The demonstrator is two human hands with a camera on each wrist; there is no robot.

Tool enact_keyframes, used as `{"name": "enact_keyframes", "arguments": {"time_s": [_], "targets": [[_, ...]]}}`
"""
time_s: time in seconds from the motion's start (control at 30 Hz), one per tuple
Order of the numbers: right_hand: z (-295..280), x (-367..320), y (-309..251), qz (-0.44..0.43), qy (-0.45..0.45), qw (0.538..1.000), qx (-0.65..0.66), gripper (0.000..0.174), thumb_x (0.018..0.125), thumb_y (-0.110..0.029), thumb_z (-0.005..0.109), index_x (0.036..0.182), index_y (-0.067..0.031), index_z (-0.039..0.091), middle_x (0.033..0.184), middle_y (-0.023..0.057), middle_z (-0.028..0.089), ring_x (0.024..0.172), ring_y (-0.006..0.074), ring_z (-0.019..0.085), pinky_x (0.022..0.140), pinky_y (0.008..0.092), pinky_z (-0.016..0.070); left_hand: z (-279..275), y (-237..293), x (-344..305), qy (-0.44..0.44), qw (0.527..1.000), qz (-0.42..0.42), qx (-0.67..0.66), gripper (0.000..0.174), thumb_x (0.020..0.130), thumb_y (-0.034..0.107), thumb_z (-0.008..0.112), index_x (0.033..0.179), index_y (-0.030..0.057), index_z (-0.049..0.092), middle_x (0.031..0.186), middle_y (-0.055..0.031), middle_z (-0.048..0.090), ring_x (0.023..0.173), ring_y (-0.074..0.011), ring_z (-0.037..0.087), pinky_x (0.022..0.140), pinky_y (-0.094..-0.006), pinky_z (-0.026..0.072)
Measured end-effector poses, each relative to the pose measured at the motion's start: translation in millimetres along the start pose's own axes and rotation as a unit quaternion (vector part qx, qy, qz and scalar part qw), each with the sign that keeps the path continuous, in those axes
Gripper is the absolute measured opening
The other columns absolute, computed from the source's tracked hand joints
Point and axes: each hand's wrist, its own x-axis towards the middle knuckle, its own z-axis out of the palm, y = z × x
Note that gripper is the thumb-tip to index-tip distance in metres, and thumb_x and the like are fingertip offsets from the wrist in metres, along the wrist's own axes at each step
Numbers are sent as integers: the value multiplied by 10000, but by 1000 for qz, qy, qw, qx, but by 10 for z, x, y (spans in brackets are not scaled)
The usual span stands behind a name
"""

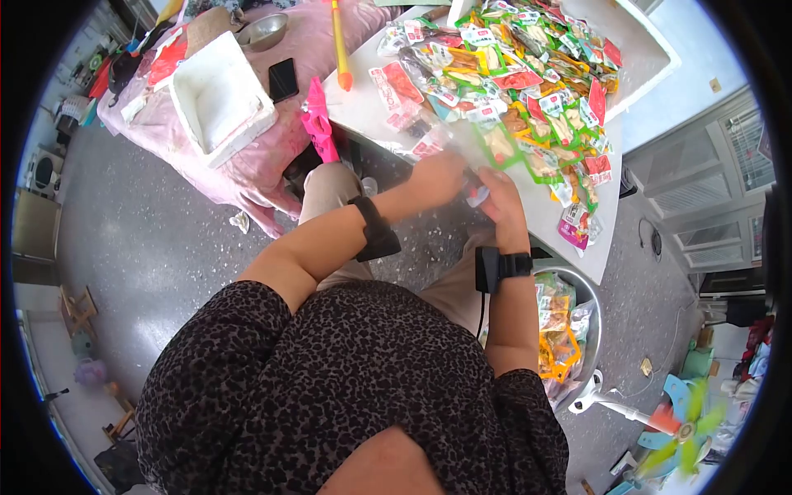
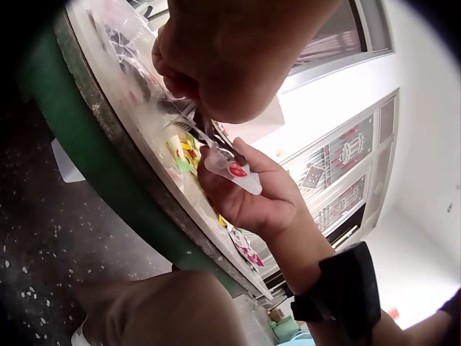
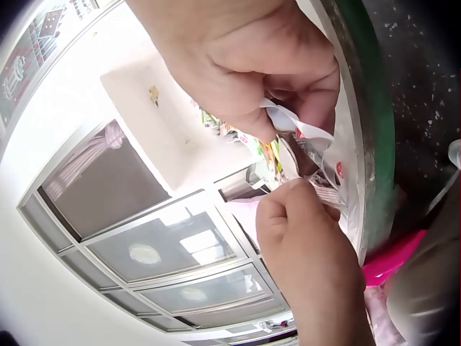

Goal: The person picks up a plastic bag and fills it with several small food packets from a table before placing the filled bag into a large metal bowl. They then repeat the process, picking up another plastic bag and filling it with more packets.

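Note:
Over the near edge of the white table [image 1: 351, 111], both hands hold a clear plastic packet [image 3: 320, 148] with small red and white print. Curled fingers of my left hand [image 1: 437, 179] pinch one part of it; in the left wrist view this hand [image 2: 223, 61] hides that grip. My right hand [image 1: 505, 202] grips the other part between thumb and fingers, and a whitish corner of the packet [image 2: 248, 179] sticks out across the palm. The two hands are close together. Just beyond them spreads a heap of small colourful food packets [image 1: 528, 99].
A white foam box [image 1: 639, 49] stands at the heap's far right. Below my right forearm sits a metal basin [image 1: 596, 330] holding packets. Left, a pink-covered surface [image 1: 157, 140] bears a foam tray [image 1: 219, 99] and a phone [image 1: 283, 80]. A fan [image 1: 685, 431] stands lower right.

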Motion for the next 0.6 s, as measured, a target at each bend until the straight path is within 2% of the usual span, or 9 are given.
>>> {"name": "enact_keyframes", "arguments": {"time_s": [0.03, 0.13, 0.23, 0.33, 0.43, 0.53, 0.6], "targets": [[46, 69, -6, 13, -36, 999, 7, 173, 738, -67, 542, 880, 11, 481, 766, 93, 532, 654, 182, 541, 553, 320, 461, -17, 1, 6, 9, 1000, 8, -9, 111, 718, 166, 467, 740, 58, 485, 748, -136, 498, 661, -319, 521, 552, -413, 417], [203, 211, 48, -26, -24, 999, 40, 175, 729, -40, 518, 894, 11, 484, 784, 93, 530, 689, 183, 539, 559, 322, 460, -87, 77, -30, 11, 1000, -11, -6, 107, 716, 168, 472, 746, 66, 483, 733, -137, 498, 660, -319, 523, 546, -419, 414], [164, 211, 69, -29, -89, 995, -26, 206, 710, -24, 501, 912, 15, 486, 787, 92, 522, 710, 161, 528, 563, 305, 454, -199, 89, -60, 44, 998, 15, -52, 107, 716, 169, 477, 752, 69, 483, 737, -137, 497, 657, -319, 523, 540, -418, 414], [165, 122, 77, 23, 37, 976, -214, 254, 690, -27, 500, 939, 17, 473, 768, 79, 519, 656, 139, 524, 527, 266, 445, -109, -47, -83, 20, 1000, 3, -23, 111, 714, 171, 484, 755, 67, 485, 736, -134, 497, 648, -320, 521, 537, -411, 416], [315, 35, -37, 3, 48, 958, -282, 308, 686, -43, 511, 984, 9, 454, 754, 67, 516, 596, 123, 515, 482, 226, 430, -72, -52, -93, 20, 1000, 14, -15, 102, 714, 162, 483, 746, 65, 486, 737, -132, 496, 657, -318, 517, 541, -401, 417], [330, 192, -85, 16, -3, 960, -281, 326, 695, -54, 517, 1007, 4, 443, 770, 75, 529, 564, 128, 519, 449, 217, 426, -87, -26, -24, 65, 995, 73, -33, 94, 717, 150, 469, 742, 61, 484, 747, -131, 501, 678, -318, 513, 559, -400, 417], [435, 256, -51, 15, -9, 978, -208, 270, 719, -61, 499, 979, -1, 463, 796, 92, 535, 614, 144, 530, 492, 239, 440, -78, -45, 23, 42, 998, 48, -29, 98, 718, 146, 460, 746, 55, 485, 767, -134, 504, 696, -318, 511, 580, -400, 418]]}}
